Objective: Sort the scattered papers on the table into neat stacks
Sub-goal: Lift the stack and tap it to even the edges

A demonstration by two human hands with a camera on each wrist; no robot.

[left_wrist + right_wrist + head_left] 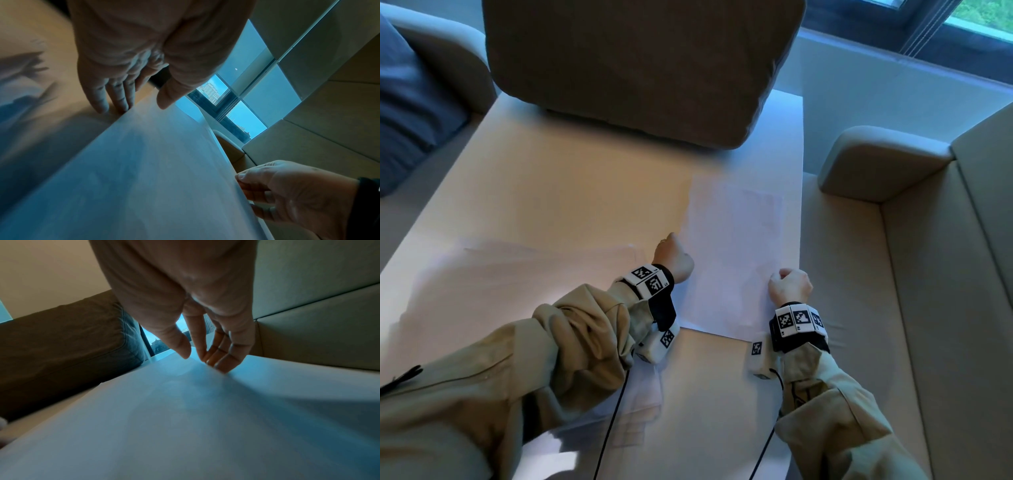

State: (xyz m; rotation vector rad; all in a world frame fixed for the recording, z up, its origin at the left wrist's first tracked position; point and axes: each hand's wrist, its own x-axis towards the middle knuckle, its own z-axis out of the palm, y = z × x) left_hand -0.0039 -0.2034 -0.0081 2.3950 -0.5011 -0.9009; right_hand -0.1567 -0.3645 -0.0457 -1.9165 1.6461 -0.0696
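Observation:
A white paper stack [736, 253] lies on the right side of the pale table [558, 192], its right edge along the table's edge. My left hand [674, 257] is at the stack's left edge, fingers [115, 97] straight on the table against that edge and thumb over the sheet [148, 162]. My right hand [789, 286] is at the stack's right edge. Its thumb lies over the paper [185, 418] and its curled fingers [218, 356] meet the edge, the tips hidden there. The right hand [292, 191] also shows in the left wrist view. Loose sheets [524, 274] lie on the left, with more sheets [643, 397] near me.
A large brown cushion [640, 65] sits on the table's far end, close behind the stack. A beige sofa [914, 274] runs along the right, its armrest near the table corner. A blue cushion [410, 102] lies far left. Cables hang from both wrists.

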